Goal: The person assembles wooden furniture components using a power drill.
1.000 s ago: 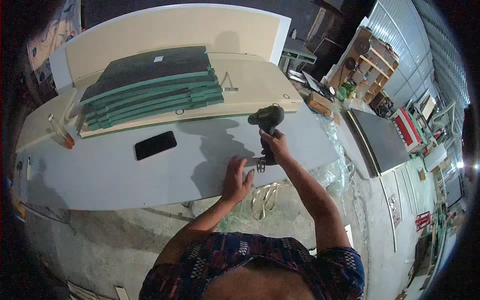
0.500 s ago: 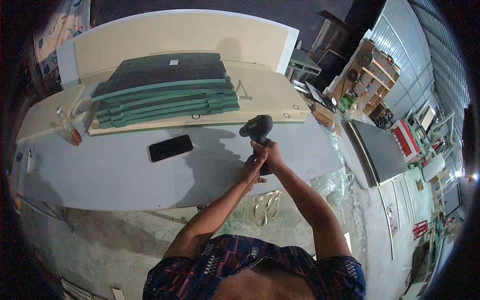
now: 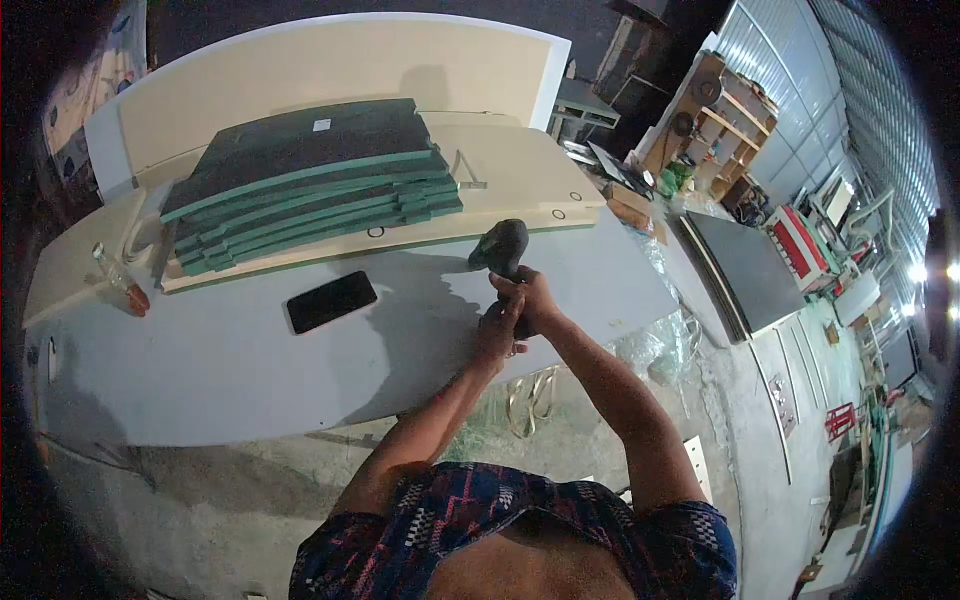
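Note:
A dark cordless drill [image 3: 499,248] stands upright over the near edge of a large grey-white board [image 3: 220,360]. My right hand [image 3: 535,296] grips its handle. My left hand [image 3: 497,330] is pressed against the same handle just below and left of the right hand. Whatever lies under the drill on the board is hidden by both hands.
A black phone [image 3: 331,301] lies on the board left of the drill. Behind it a stack of green-edged dark panels [image 3: 300,175] rests on pale boards. A small bottle [image 3: 122,283] stands at the far left. Wooden shelves [image 3: 705,120] and machines [image 3: 795,245] fill the right side.
My left hand left the board surface beside a small metal fitting and came up onto the drill handle. The drill shifted slightly left and now both hands hold it.

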### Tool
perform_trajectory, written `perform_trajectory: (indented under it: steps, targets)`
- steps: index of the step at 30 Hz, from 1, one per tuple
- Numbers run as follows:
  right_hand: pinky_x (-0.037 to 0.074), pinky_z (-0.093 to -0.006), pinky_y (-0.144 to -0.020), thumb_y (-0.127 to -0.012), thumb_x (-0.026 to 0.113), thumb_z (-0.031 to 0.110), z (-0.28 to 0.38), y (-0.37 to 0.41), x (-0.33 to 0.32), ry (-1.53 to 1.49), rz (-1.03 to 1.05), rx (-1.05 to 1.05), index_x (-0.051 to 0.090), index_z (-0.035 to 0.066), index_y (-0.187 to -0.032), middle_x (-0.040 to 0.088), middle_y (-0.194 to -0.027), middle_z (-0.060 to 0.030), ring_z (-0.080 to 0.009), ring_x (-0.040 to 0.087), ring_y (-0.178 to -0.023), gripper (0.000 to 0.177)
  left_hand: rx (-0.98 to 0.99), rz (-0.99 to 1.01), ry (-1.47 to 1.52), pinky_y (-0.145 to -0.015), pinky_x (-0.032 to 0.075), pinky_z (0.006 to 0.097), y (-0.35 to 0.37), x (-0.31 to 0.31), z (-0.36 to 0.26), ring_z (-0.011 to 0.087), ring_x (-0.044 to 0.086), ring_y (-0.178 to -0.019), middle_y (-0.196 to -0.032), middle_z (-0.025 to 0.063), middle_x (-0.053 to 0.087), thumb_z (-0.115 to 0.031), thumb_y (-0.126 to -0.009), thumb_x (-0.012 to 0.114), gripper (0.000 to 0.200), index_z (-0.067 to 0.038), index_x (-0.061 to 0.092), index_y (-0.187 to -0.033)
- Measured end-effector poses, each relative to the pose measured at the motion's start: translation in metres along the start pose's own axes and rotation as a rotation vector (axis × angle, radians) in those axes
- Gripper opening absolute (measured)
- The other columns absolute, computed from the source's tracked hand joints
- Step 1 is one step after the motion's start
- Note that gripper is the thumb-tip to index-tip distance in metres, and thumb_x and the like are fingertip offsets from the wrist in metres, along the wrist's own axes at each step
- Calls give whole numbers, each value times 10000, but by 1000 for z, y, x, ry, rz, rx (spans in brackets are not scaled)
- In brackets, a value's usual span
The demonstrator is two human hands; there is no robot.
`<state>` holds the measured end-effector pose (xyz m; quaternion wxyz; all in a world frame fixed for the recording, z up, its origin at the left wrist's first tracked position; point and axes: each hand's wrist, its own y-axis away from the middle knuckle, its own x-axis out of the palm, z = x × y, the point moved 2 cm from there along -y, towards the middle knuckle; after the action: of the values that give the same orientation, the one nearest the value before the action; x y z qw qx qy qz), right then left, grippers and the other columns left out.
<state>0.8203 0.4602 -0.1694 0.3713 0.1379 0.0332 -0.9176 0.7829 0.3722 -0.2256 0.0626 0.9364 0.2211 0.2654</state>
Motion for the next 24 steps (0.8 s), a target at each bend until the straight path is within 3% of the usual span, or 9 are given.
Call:
perform_trajectory:
  steps: [6, 9, 12, 18, 24]
  targets:
    - [430, -301, -595, -764, 688, 313, 7, -5, 2, 75, 6, -10, 550, -41, -891, 566, -746, -47, -137, 518, -665, 401, 72, -49, -12, -467, 520, 259, -7, -2, 2, 192, 620, -670, -965, 148, 581, -657, -711, 553, 815, 22, 467, -1152]
    - [429, -304, -608, -759, 688, 332, 13, -1, 4, 56, 29, -7, 543, -42, -903, 566, -750, -47, -138, 515, -673, 426, -32, -24, -69, -459, 509, 249, -9, -6, -2, 176, 608, -616, -972, 150, 579, -645, -736, 531, 805, 15, 450, -1189]
    - [428, -307, -622, -754, 691, 335, 6, -4, 3, 113, 9, 30, 544, -33, -905, 569, -765, -51, -141, 512, -689, 423, 44, -44, -66, -555, 535, 331, -5, -3, -1, 197, 632, -693, -909, 111, 612, -672, -766, 461, 745, -35, 466, -1154]
    - [429, -311, -636, -753, 697, 324, -2, -4, 2, 154, 19, 15, 544, -27, -892, 569, -759, -56, -149, 512, -699, 407, 137, -9, -90, -585, 550, 333, 2, -3, 4, 193, 635, -706, -888, 115, 615, -656, -770, 476, 723, -31, 484, -1132]
    - [431, -319, -649, -750, 700, 328, -2, -4, 6, 161, 29, 11, 548, -34, -909, 571, -758, -60, -155, 515, -703, 423, 55, 30, -75, -592, 554, 317, 0, -7, -1, 185, 625, -743, -905, 116, 596, -629, -800, 457, 689, -28, 481, -1137]
